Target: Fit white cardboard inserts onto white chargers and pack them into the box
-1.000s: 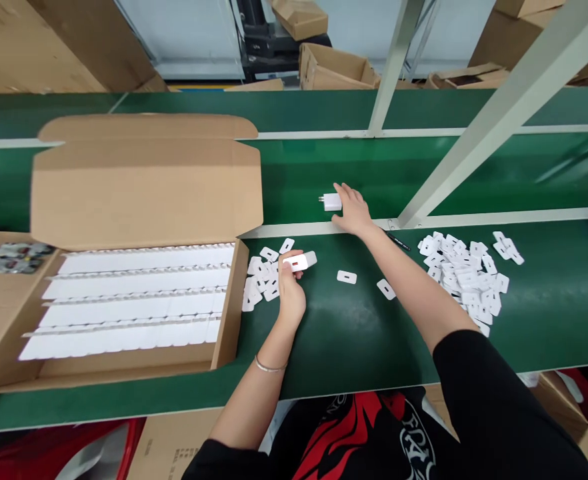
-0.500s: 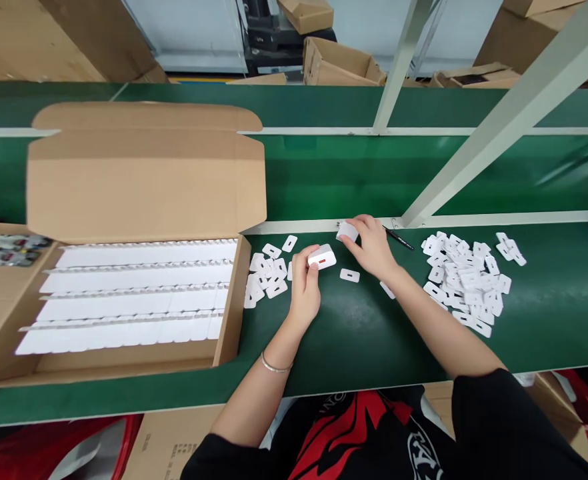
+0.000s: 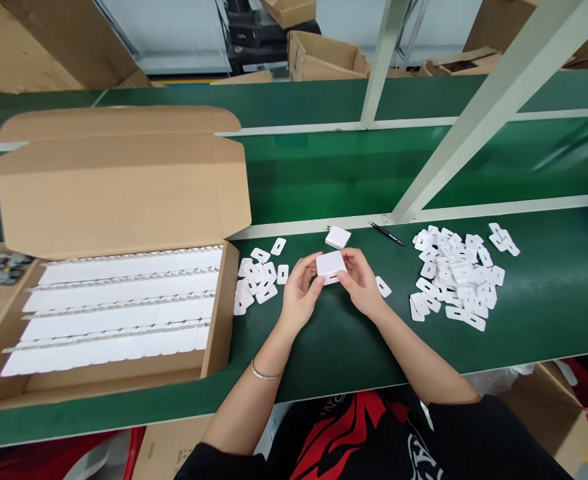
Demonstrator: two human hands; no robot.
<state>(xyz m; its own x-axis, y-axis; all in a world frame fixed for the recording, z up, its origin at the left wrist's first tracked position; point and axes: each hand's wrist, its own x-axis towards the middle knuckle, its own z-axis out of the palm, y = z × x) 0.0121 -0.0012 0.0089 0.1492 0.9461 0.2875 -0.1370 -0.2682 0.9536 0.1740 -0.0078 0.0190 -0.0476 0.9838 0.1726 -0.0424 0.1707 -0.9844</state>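
Observation:
A white USB charger (image 3: 331,264) with a reddish slot in its near edge is held up between both hands over the green bench. My left hand (image 3: 300,292) grips its left side, thumb at the front. My right hand (image 3: 363,285) closes on its right side, thumb near the slot. Just behind them a second white charger (image 3: 338,237) lies by the bench's back rail, small metal prongs at its far left. Left of my hands is a small heap of white slotted plates (image 3: 257,283). One slotted plate (image 3: 383,287) lies right of my right hand.
An open cardboard box (image 3: 219,313) with rows of white pieces stands at the left. Farther right are a larger pile of slotted plates (image 3: 457,273) and a black pen-like tool (image 3: 387,234). A slanted white post (image 3: 454,157) rises behind the bench (image 3: 324,357).
My right hand has let go of the second charger by the rail and come to the one in my left hand. A single plate in front is no longer visible. The view has shifted slightly.

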